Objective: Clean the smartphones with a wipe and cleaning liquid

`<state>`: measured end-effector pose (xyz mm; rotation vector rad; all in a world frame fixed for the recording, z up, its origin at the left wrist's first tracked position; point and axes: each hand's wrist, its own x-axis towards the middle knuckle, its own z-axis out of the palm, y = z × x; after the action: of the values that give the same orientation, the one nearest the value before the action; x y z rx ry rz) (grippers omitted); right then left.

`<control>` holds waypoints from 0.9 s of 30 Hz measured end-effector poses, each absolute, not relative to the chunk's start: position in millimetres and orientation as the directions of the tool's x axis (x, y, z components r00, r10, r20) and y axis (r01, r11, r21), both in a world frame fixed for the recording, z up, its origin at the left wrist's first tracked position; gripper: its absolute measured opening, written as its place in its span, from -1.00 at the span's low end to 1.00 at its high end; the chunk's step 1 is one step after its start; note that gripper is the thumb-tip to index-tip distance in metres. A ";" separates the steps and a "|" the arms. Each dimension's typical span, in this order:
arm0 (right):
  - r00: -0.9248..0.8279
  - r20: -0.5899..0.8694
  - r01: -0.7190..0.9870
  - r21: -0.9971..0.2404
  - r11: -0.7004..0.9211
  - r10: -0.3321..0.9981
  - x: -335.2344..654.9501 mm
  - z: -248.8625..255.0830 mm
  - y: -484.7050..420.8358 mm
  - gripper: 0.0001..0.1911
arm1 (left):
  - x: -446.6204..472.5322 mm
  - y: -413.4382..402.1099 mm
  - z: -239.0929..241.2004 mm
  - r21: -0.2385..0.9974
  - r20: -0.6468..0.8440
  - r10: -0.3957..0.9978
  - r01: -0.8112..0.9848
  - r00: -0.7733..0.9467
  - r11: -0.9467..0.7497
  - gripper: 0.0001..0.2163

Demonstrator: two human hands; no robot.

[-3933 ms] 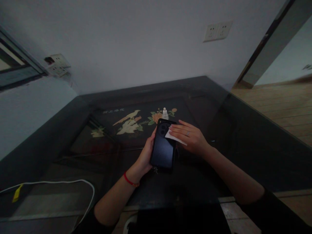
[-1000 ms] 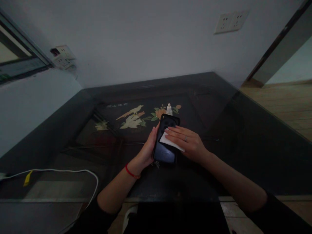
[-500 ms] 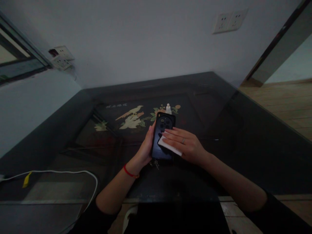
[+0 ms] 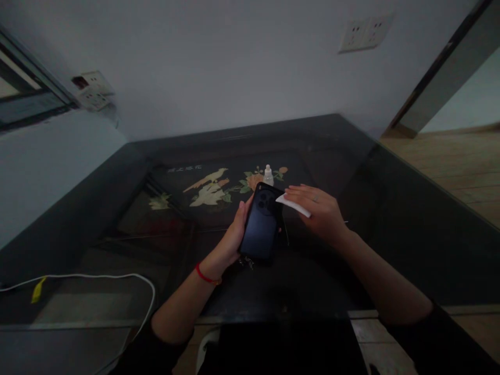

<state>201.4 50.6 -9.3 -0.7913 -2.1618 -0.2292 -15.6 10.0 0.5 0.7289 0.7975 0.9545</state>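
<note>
The person's left hand (image 4: 236, 226) comes in on a slanting forearm; the right hand (image 4: 318, 208) reaches across from the other side, palm down. The dark table (image 4: 324, 281) runs from its front edge to the wall (image 4: 219, 67), with a white-capped bottle (image 4: 268, 176) just beyond the phone. The left hand grips the smartphone (image 4: 258, 229), camera side up, over the tabletop. The right, fingers nearly straight, holds a white wipe (image 4: 295, 204) by the phone's upper right edge; contact is unclear.

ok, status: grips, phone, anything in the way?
Left grip holds phone, camera side showing. Right grip holds white wipe beside the phone's camera end; contact unclear. Small bottle stands just beyond the phone; nothing visibly in the way.
</note>
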 end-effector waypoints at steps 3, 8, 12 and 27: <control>-0.568 0.736 0.497 -0.049 0.866 0.368 192.9 -9.2 43.3 -0.76 | -14.6 11.7 2.4 0.855 -0.227 0.942 -0.412 0.248 0.315 -0.48; -0.662 0.729 0.237 -0.015 0.971 0.173 174.0 -10.8 26.7 -0.82 | -16.3 17.9 -3.3 0.883 -0.159 0.979 -0.426 0.127 0.198 -0.50; -0.582 0.752 0.405 -0.062 0.912 0.310 182.0 -16.4 36.7 -0.75 | -17.8 17.2 -4.8 0.874 -0.178 0.968 -0.424 0.178 0.239 -0.47; -0.668 0.705 0.276 -0.064 0.959 0.239 175.5 -18.1 29.2 -0.71 | -20.3 22.6 -5.5 0.864 -0.160 0.986 -0.475 0.053 0.166 -0.55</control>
<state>175.5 29.2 -18.1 -0.3599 -2.3283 -0.0617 -20.3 22.6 -5.5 0.7277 0.9053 1.2736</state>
